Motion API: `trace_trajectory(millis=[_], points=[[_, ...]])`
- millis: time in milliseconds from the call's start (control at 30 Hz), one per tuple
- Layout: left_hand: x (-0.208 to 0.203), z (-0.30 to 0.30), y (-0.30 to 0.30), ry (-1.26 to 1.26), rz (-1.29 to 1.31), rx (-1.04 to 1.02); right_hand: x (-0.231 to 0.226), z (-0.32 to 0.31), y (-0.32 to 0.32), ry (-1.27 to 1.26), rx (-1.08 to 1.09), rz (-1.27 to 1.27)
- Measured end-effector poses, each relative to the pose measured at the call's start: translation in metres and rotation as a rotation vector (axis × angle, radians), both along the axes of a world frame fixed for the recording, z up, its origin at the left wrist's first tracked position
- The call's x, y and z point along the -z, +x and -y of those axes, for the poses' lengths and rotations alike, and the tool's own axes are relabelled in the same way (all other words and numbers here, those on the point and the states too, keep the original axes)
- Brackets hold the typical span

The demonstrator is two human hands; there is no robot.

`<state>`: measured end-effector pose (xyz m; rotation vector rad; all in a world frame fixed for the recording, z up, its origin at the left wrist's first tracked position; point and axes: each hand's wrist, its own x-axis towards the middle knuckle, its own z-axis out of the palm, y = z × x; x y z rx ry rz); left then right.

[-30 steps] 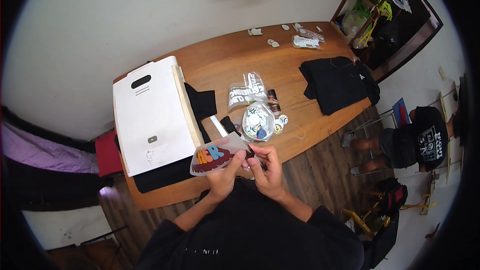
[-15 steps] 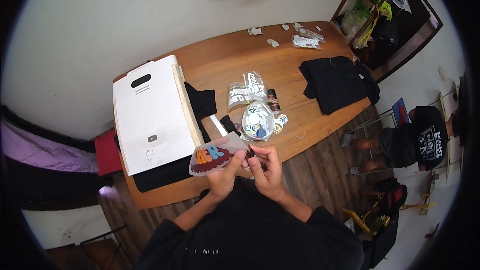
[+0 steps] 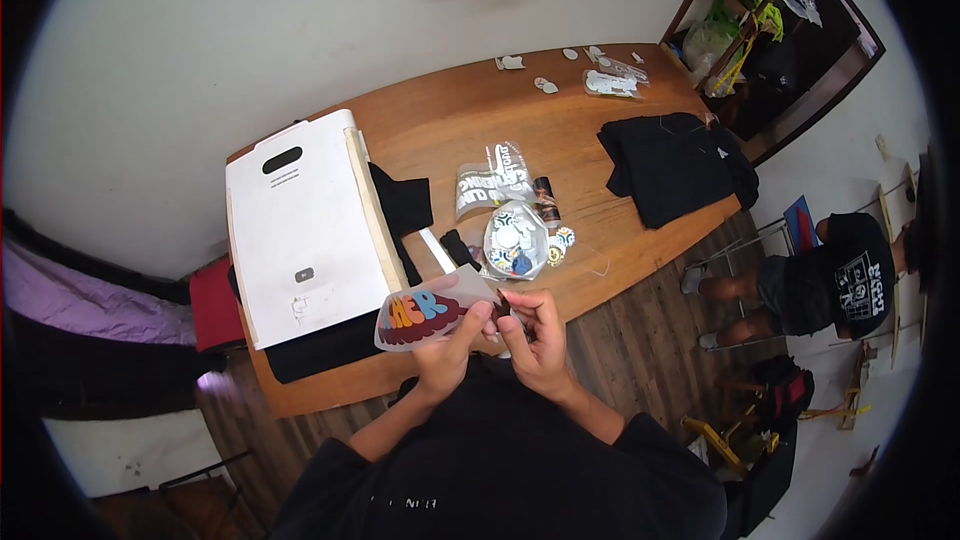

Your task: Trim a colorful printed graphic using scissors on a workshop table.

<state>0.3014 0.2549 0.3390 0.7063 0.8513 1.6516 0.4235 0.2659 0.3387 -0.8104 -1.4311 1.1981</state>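
Note:
Over the table's near edge, my left hand (image 3: 443, 364) grips a translucent printed transfer film (image 3: 405, 318) between thumb and fingers. The film carries rounded lettering in blue, orange and red over a dark maroon shape. At the film's right end, the closed fingers of my right hand (image 3: 540, 352) pinch a small dark piece (image 3: 503, 308). Whether that piece is part of the film or separate, I cannot tell. Both hands nearly touch each other. Just beyond them stands a whitish bowl (image 3: 541, 265) with round patterned stickers in it.
A white heat press (image 3: 320, 270) takes up the table's left end, with black fabric (image 3: 335, 348) under it. Printed clear film (image 3: 490, 185) and a dark cylinder (image 3: 547, 202) lie past the bowl. Folded black shirts (image 3: 675, 170) sit at right; another person (image 3: 830, 280) is beyond.
The film has shifted very slightly to the left. Both hands keep their grip in almost the same place.

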Motion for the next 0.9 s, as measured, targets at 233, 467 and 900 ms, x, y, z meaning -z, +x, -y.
trace_trajectory(millis=[233, 467, 900], points=[[0.0001, -0.0035, 0.0, 0.118, 0.005, 0.026, -0.0033, 0.0004, -0.0011, -0.025, -0.001, -0.027], [0.0026, -0.0037, -0.0048, 0.128, -0.027, 0.057, -0.0042, 0.0013, -0.001, -0.046, -0.007, -0.031], [-0.0022, -0.0075, -0.0093, 0.22, -0.108, 0.042, -0.0056, 0.0, -0.0018, -0.029, 0.019, 0.01]])
